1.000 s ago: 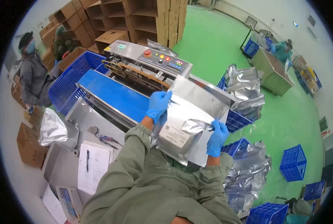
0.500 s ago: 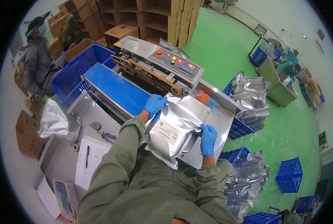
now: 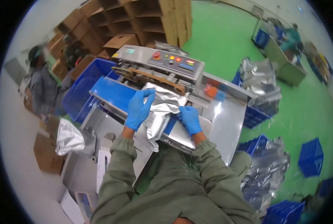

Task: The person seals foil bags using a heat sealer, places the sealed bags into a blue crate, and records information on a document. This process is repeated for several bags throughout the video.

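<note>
And here we are at the machine (image 3: 138,53), its lights glowing, with a silvery foil bag (image 3: 165,100) lying across the blue belt (image 3: 112,93), close against the machine's front. The lower part of the bag droops over the belt's near edge, all creases and shine.

Look at the right hand (image 3: 190,119): gloved fingers clamped on the foil at the bag's right side. Over on the left, the left hand (image 3: 137,112) has its fingers nearly straight and close together along the foil; whether the thumb pinches behind, I cannot tell.

Now, how does this bag handle? Soft and floppy by the look of it, the skin thin, smooth and likely slippery under gloves. It should crumple easily and sag wherever nothing supports it. The weight is anyone's guess with the contents hidden, but a filled lower end would drag on the top. The good hold, I'd say, is one at each side just below the upper edge, spread enough to pull wrinkles flat, fingertips clear of the machine's moving parts, with the belt bearing the load. Pinch too hard and the foil could crease or pierce; too lightly, and it could slide.
</note>
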